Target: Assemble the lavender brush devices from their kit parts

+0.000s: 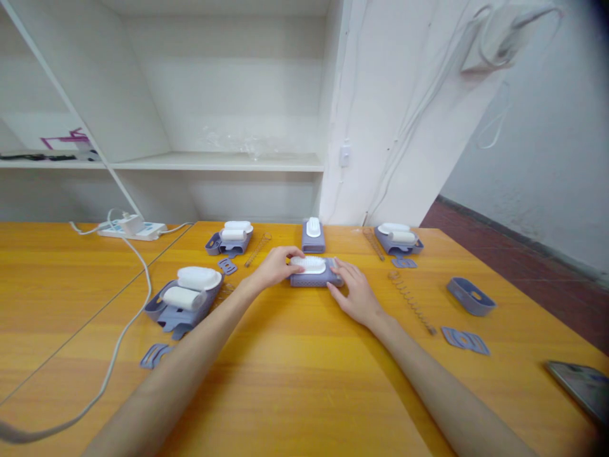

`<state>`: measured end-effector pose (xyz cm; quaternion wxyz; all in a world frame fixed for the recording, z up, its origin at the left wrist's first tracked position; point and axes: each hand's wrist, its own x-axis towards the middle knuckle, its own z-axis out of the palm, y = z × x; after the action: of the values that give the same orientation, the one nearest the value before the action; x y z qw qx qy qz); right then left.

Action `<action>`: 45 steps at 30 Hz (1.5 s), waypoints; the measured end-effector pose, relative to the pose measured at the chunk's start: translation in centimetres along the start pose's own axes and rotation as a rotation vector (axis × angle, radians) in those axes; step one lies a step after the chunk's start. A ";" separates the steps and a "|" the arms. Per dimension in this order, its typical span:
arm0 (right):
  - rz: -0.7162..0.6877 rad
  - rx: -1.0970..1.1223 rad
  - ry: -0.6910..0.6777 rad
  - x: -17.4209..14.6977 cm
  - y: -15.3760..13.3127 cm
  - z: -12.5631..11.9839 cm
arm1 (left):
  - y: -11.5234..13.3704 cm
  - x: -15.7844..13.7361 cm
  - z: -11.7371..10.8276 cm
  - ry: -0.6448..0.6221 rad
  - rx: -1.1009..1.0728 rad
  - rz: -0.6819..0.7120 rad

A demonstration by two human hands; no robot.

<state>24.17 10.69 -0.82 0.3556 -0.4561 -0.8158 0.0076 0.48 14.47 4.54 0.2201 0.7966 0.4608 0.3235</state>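
A purple-grey plastic box (316,280) lies on its side at the middle of the table, a ribbed white oval piece (309,265) on top. My left hand (278,265) is closed on the box's left end, with fingertips at the oval piece. Around the right end my right hand (354,292) is curled, thumb in front and fingers over the top. Just behind stands a similar purple-grey box (313,241) with its own white oval piece. The undersides of both hands' grips are hidden.
Similar box sets with white rolls stand at near left (183,298), back left (235,235) and back right (399,236). To the right lie a coil spring (412,301), a shallow purple tray (471,297), a slotted plate (465,341) and a phone (583,387). A white cable (136,311) crosses the left.
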 end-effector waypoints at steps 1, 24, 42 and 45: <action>-0.002 0.003 0.003 0.0 0.0 0.0 | -0.1 -0.1 0.1 0.010 0.014 0.006; 0.012 -0.013 -0.017 0.0 -0.1 -0.1 | -0.2 -4.3 4.2 0.420 0.458 -0.011; -0.003 0.028 -0.018 0.0 -0.1 0.0 | -0.2 -4.9 4.4 0.359 0.491 0.036; -0.004 0.023 -0.023 0.0 -0.2 -0.1 | 0.0 -5.1 4.4 0.406 0.531 -0.003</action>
<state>24.06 10.55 -0.71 0.3517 -0.4503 -0.8204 0.0216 1.77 9.79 -0.13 -0.0910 0.7448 0.5645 0.3439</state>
